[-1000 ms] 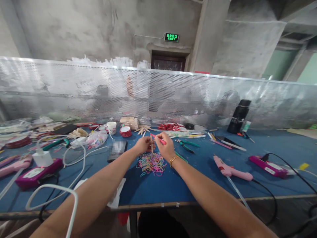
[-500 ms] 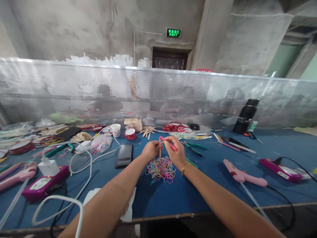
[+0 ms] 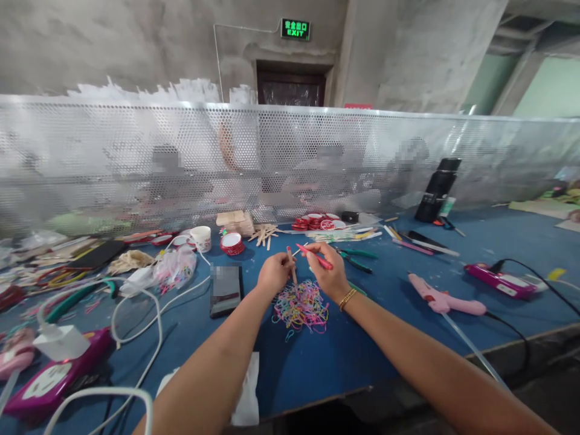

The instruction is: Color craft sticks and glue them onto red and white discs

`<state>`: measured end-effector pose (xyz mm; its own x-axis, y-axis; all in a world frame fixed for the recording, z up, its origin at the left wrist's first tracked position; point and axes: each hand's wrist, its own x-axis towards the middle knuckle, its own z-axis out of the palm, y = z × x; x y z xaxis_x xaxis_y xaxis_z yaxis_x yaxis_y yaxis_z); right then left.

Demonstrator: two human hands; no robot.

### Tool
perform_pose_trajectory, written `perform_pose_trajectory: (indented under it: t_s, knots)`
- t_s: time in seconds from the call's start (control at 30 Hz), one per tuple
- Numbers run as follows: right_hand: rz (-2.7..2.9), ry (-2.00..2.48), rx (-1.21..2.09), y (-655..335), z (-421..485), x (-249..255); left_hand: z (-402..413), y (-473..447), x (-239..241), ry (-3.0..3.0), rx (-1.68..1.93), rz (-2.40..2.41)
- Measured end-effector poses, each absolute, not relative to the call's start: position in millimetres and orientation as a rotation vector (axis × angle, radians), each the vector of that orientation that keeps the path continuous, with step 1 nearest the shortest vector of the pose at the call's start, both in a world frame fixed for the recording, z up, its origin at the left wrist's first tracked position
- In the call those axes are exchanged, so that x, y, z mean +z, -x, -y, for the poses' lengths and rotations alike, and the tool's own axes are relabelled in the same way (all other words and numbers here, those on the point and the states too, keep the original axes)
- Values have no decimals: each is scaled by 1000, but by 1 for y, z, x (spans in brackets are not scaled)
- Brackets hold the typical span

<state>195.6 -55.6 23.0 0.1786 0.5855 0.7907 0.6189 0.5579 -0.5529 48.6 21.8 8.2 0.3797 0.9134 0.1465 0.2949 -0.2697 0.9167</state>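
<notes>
My left hand [image 3: 275, 273] is closed on a flat wooden craft stick [image 3: 293, 275] held upright, its top end pinkish-red. In my right hand [image 3: 330, 272], which wears a gold bracelet, is a pinkish-red marker pen [image 3: 321, 260]. The pen's tip end points left toward the stick, a small gap apart from it. A thin white piece shows between the two hands; what it is I cannot tell. Just below both hands lies a pile of colourful small loops [image 3: 299, 307], on the blue table [image 3: 308, 374]. My fingertips partly hide the stick.
A phone [image 3: 226, 291] lies left of my hands, with white cables beside it. Green-handled pliers [image 3: 357, 260] and a pink glue gun [image 3: 446, 296] lie to the right. Red-rimmed discs [image 3: 232, 243], a paper cup [image 3: 200, 238] and loose sticks [image 3: 265, 234] are behind, before a perforated metal screen [image 3: 272, 151].
The marker has drawn away to the right from the stick's top end, which shows pinkish-red now. My view has turned slightly right and down.
</notes>
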Motion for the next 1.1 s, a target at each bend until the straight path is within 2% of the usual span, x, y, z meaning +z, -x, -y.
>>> perform_pose_trajectory:
  t_s: [0.43, 0.83, 1.1]
  knots:
    - [1543, 1039, -151, -191, 60, 23, -6, -48, 20, -2179, 930, -1167]
    - [1537, 1021, 20, -195, 55, 18, -21, -56, 1, -1745, 965, -880]
    - [1534, 1008, 25, -197, 54, 23, -10, -55, 15, -1641, 920, -946]
